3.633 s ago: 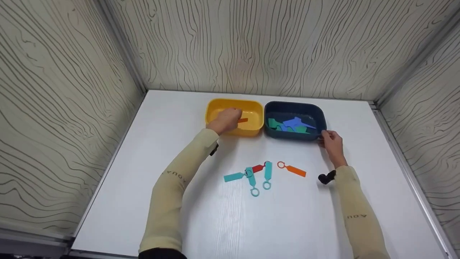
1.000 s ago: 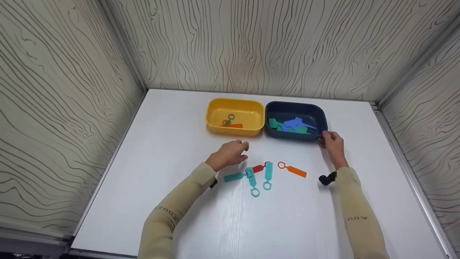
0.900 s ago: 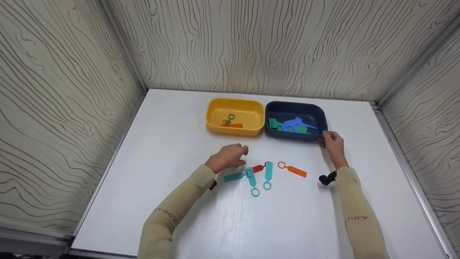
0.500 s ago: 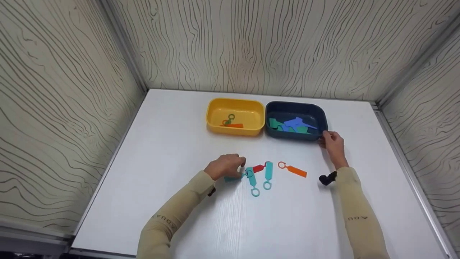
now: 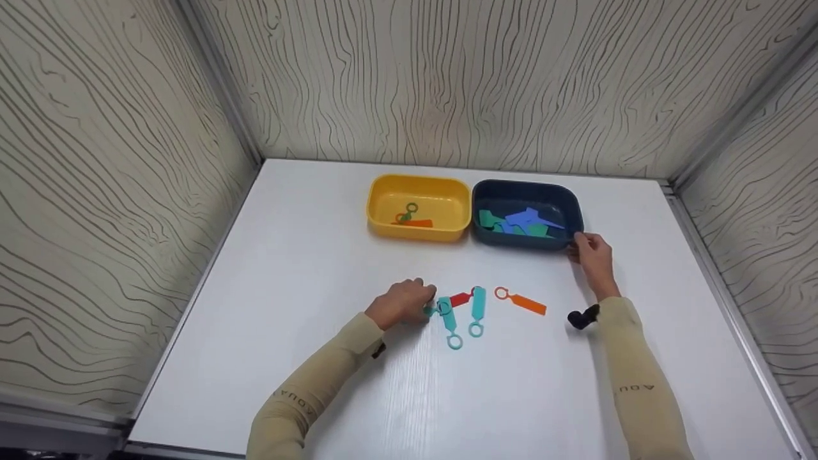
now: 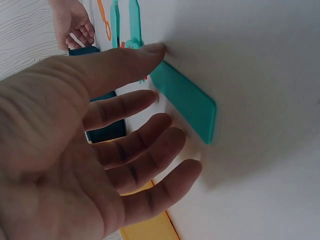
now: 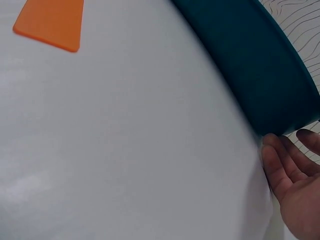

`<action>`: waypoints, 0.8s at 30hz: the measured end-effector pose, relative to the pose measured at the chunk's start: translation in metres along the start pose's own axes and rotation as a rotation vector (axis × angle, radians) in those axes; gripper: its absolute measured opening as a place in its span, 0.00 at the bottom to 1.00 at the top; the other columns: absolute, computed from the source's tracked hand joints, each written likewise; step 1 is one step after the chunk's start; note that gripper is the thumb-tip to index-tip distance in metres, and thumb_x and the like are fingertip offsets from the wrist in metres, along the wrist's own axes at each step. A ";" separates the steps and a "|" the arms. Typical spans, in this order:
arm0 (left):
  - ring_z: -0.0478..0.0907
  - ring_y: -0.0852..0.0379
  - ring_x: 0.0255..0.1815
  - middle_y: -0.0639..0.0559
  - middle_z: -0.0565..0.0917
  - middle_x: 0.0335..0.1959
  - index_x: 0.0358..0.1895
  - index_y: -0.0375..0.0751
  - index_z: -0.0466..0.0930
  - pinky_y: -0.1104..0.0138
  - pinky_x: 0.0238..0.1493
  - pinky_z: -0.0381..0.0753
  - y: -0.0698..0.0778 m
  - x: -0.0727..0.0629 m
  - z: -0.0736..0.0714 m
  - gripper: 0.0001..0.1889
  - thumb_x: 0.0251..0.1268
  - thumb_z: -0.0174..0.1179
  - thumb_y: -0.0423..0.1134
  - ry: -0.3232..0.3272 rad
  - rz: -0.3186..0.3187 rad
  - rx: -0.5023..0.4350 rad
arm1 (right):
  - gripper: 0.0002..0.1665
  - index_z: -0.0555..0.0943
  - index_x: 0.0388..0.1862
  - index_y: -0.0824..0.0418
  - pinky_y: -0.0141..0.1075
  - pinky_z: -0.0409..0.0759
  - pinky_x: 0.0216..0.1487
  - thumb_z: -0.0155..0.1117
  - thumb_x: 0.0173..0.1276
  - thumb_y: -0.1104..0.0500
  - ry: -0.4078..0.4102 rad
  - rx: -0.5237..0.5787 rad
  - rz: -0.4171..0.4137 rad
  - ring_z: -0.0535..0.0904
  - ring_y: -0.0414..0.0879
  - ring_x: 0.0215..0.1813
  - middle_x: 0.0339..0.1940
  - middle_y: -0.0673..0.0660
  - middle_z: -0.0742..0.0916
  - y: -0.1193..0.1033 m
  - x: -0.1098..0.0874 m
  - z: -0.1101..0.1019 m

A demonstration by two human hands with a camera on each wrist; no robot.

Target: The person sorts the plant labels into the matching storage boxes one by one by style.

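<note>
My left hand [image 5: 402, 303] is down at a flat teal ring-ended tag [image 6: 182, 100]. Its thumb and index finger pinch the tag near the neck, while the other fingers stay loosely bent. In the head view the hand covers most of this tag. Its ring end overlaps a second teal tag [image 5: 448, 319], and a red tag [image 5: 460, 299] lies partly underneath. A third teal tag [image 5: 478, 303] lies just right of them. At the near right corner of a dark blue box [image 5: 521, 243], my right hand [image 5: 594, 262] holds the rim and wall with thumb and fingers.
An orange tag [image 5: 529, 305] lies alone to the right of the pile. The yellow box [image 5: 418, 234] touches the blue one and contains orange and green tags. Several blue and green flat pieces [image 5: 527, 219] lie inside the blue box. Patterned panels [image 5: 434, 83] enclose the white table [image 5: 511, 383].
After leaving an orange tag in the yellow box, my left hand came back toward the pile and lowered onto the leftmost teal tag. The right hand stayed at the blue box.
</note>
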State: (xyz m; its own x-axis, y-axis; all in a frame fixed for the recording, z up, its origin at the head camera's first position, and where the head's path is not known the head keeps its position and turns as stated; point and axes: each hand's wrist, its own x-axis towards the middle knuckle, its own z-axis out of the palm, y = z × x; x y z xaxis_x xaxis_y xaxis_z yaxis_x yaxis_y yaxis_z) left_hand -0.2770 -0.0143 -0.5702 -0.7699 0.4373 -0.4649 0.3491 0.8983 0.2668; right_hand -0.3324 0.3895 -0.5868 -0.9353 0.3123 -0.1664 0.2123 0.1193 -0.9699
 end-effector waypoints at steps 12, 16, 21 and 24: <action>0.70 0.52 0.40 0.50 0.75 0.38 0.53 0.47 0.78 0.61 0.46 0.76 0.000 0.001 0.000 0.12 0.69 0.60 0.42 0.017 -0.004 0.013 | 0.23 0.72 0.55 0.68 0.32 0.83 0.45 0.53 0.75 0.50 -0.020 -0.027 -0.040 0.84 0.39 0.36 0.38 0.56 0.83 0.002 0.001 -0.001; 0.70 0.52 0.41 0.50 0.77 0.40 0.55 0.47 0.78 0.61 0.48 0.77 0.000 0.001 0.000 0.14 0.69 0.60 0.42 0.016 -0.001 0.015 | 0.24 0.71 0.56 0.70 0.32 0.83 0.45 0.53 0.75 0.50 -0.021 -0.014 -0.038 0.85 0.39 0.36 0.36 0.54 0.84 0.001 0.001 -0.001; 0.70 0.51 0.43 0.50 0.77 0.41 0.57 0.47 0.77 0.58 0.50 0.77 0.000 0.001 0.000 0.15 0.69 0.60 0.42 0.007 -0.010 -0.005 | 0.24 0.71 0.56 0.71 0.33 0.84 0.45 0.53 0.75 0.51 -0.014 -0.020 -0.032 0.85 0.39 0.36 0.38 0.55 0.83 0.001 0.000 -0.001; 0.70 0.51 0.44 0.50 0.76 0.42 0.57 0.48 0.76 0.57 0.51 0.77 0.000 0.002 0.000 0.15 0.70 0.60 0.41 0.002 -0.017 -0.021 | 0.23 0.71 0.55 0.70 0.33 0.84 0.45 0.53 0.75 0.51 -0.009 -0.015 -0.029 0.85 0.39 0.36 0.38 0.56 0.83 0.003 0.002 -0.001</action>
State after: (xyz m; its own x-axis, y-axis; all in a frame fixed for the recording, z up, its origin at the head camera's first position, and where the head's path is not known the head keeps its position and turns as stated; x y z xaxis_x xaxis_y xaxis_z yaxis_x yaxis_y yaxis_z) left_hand -0.2785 -0.0139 -0.5711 -0.7769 0.4216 -0.4677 0.3246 0.9046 0.2762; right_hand -0.3335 0.3916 -0.5904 -0.9436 0.3001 -0.1399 0.1893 0.1423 -0.9716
